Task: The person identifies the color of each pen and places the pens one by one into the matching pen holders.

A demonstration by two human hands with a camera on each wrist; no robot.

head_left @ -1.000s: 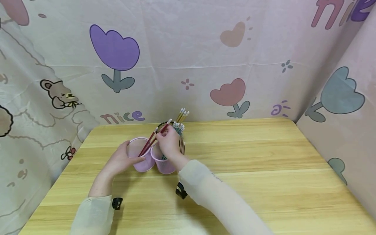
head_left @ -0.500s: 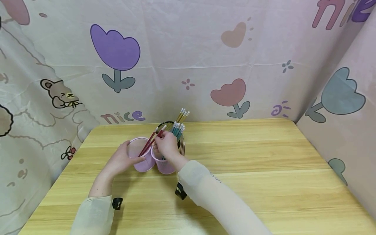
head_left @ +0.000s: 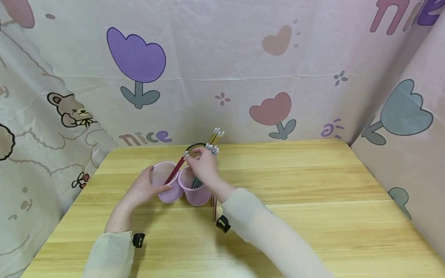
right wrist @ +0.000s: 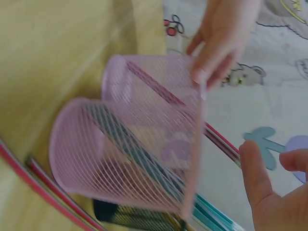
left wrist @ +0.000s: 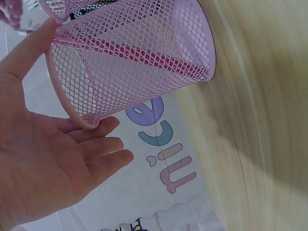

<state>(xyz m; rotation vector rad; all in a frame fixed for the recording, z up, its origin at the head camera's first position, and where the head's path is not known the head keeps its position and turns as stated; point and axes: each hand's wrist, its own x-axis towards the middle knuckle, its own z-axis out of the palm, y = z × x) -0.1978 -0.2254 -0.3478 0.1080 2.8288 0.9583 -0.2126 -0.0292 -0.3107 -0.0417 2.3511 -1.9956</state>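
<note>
My left hand (head_left: 140, 189) holds the rim of the left pink mesh pencil cup (head_left: 170, 196) between thumb and fingers. Red pencils (head_left: 175, 170) lean inside that cup, eraser ends up. Touching it on the right is a second pink mesh cup (head_left: 197, 197) with several teal pencils (right wrist: 139, 154). My right hand (head_left: 205, 166) hovers above this second cup, close to the red pencils' upper ends. In the right wrist view its thumb and finger (right wrist: 255, 166) are spread apart with nothing between them; whether a fingertip touches a pencil end is unclear.
A black mesh cup (right wrist: 127, 219) stands behind the pink ones, near several yellow pencils (head_left: 216, 137). More red pencils (head_left: 214, 208) lie on the wooden table (head_left: 313, 193) to the right of the cups. A printed cloth (head_left: 208, 58) hangs behind the table.
My right hand lowered a red pencil into the left cup and let it go, then moved slightly up and right. The left hand stayed on the cup's rim.
</note>
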